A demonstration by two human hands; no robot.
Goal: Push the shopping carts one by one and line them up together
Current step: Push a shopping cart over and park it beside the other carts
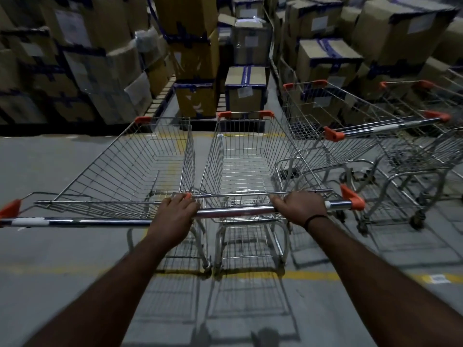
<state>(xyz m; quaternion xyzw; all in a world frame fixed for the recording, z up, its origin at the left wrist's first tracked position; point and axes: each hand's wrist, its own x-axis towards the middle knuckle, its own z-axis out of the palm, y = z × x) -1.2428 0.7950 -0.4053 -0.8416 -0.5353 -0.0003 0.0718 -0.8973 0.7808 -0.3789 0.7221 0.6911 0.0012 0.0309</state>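
Warehouse floor, near centre: the chrome handle of the middle shopping cart is grasped at both ends. The right grip is curled fully round it, and the left grip is closed over its left end, beside the left cart. Two more carts are parked at right.

Dim warehouse light, grey concrete floor crossed by a yellow line, and taped cardboard boxes stacked high behind.

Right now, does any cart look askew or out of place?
Yes: the silver wire shopping cart with orange caps at right stands skewed, its handle slanting, out of line with the gripped middle cart and left cart.
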